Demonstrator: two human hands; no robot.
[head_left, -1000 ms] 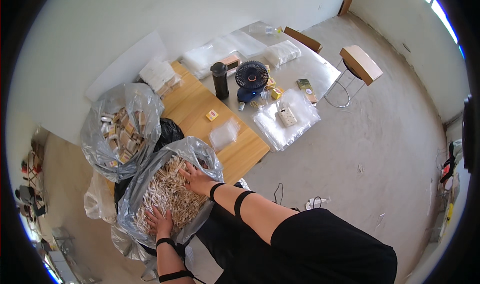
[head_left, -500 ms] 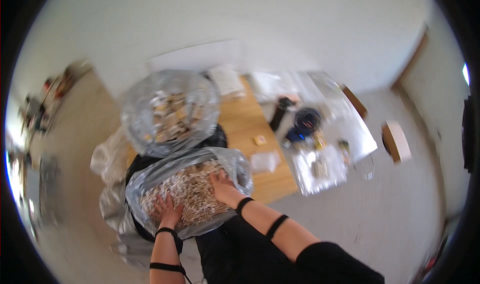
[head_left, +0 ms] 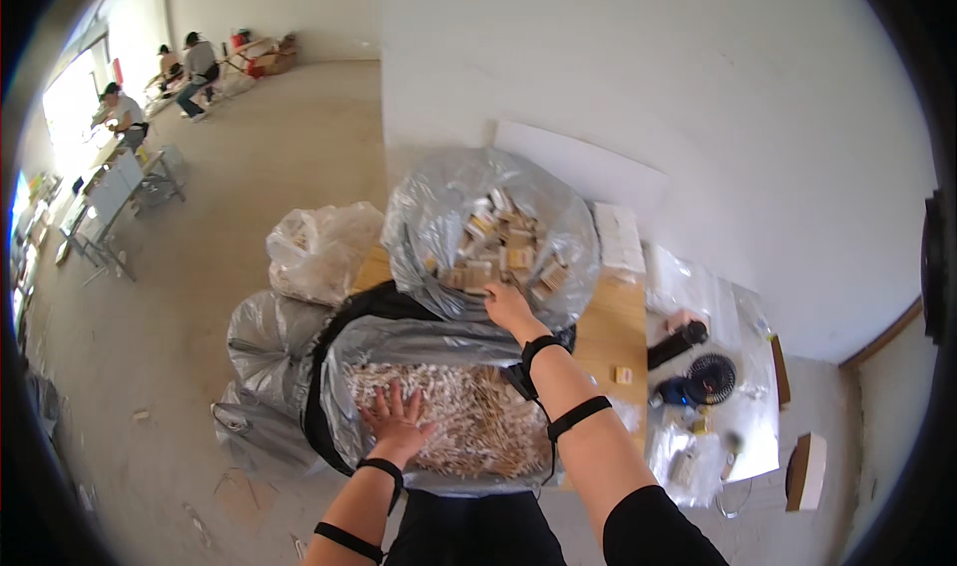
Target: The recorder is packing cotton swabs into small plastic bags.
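Left hand (head_left: pixel 397 424) spread flat on cotton swabs (head_left: pixel 474 407), right hand (head_left: pixel 510 309) at plastic bag (head_left: pixel 427 212), whether its fingers grip unclear, packs (head_left: pixel 516 255) inside blurred

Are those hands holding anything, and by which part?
Left hand: nothing, spread on cotton swabs. Right hand: at the farther plastic bag's near rim; grip unclear.

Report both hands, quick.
Left hand: open, spread on the sticks.
Right hand: at the rim of the far plastic bag; grip cannot be told.
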